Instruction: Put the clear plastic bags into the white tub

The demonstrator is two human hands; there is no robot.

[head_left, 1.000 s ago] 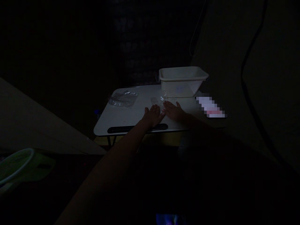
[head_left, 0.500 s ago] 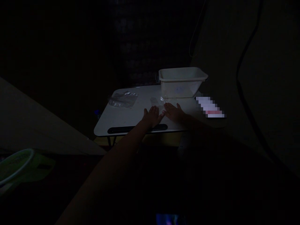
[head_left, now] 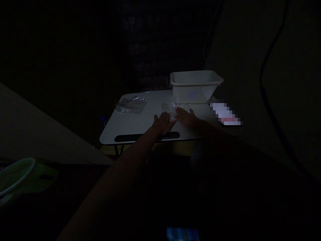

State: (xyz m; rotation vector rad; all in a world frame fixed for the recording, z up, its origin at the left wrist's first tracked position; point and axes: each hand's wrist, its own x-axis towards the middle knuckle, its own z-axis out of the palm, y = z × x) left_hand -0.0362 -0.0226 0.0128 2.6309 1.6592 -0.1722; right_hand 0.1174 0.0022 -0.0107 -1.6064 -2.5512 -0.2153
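In dim light my left hand [head_left: 162,124] lies flat, fingers spread, near the front edge of a small white table [head_left: 125,125]. Close to its right, my right hand [head_left: 185,117] is also stretched out, palm down. Just beyond the fingertips is a thin clear plastic piece [head_left: 168,107], partly hidden by the hands. Neither hand grips anything. A white rectangular tub [head_left: 193,93] stands behind my right hand. At the table's left side lies a crumpled clear plastic bag [head_left: 131,105].
A phone with a bright, blurred screen [head_left: 225,114] lies at the table's right. Along the front edge runs a black strip [head_left: 127,137]. A green basket [head_left: 25,175] is at the lower left, and a dark cable [head_left: 265,97] hangs at the right.
My right hand has shifted very slightly forward beside the clear plastic. My left hand stays in nearly the same flat pose, and the view has moved a little.
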